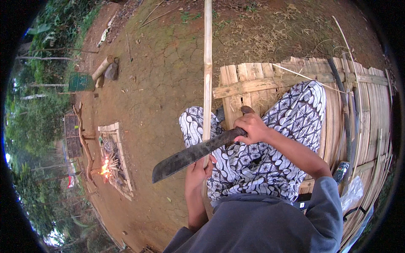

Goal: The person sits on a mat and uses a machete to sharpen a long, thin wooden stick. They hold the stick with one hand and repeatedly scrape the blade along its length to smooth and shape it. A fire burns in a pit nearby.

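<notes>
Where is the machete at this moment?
In the head view, the machete is near the picture's centre, its handle in the right grip, its blade slanting down-left across the pale strip, just above the left grip in the picture.

I see diffuse amb. daylight, med. level, shadows soft. Flame (105, 168) at 8 o'clock: local overexp. Sky gaps (7, 157) btwn. foliage (31, 137), approx. 9 o'clock: clipped. Bamboo slats (372, 122), 3 o'clock: bent (fisheye dist.). Blk. vignette all round.

Machete (179, 162) in right hand (250, 128) across pole (208, 63)
</notes>
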The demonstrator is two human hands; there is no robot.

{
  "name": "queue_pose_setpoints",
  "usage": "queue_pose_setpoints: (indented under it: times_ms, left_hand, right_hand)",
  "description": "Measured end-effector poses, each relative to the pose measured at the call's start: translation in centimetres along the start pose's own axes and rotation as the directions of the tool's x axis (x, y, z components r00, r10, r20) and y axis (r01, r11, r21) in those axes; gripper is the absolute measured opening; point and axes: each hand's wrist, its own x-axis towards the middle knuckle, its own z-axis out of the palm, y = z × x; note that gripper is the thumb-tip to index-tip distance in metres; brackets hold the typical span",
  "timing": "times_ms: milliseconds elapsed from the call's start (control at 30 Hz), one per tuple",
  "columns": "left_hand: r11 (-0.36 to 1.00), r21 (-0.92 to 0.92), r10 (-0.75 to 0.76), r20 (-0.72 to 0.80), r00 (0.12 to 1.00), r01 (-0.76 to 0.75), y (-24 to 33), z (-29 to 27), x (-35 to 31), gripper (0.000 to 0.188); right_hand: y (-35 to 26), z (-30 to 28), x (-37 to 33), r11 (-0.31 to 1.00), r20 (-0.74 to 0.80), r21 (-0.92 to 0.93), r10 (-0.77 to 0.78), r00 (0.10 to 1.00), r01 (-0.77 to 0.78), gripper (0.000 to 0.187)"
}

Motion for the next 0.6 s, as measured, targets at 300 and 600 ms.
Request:
queue_pose_setpoints:
  times_ms: [300,600]
  left_hand:
    - [0.974,-0.219,0.064,-0.012,0.998,-0.065,-2.4,2.5,0.1,0.043]
    - [0.972,-0.221,0.077,-0.024,0.997,-0.080,-2.2,2.1,-2.4,0.046]
  right_hand:
    - [-0.8,-0.9,0.3,0.993,-0.009,-0.099,-0.066,0.998,0.064,0.044]
    - [1.6,-2.4,0.8,0.941,-0.172,-0.002,0.333,0.927,-0.339,0.040]
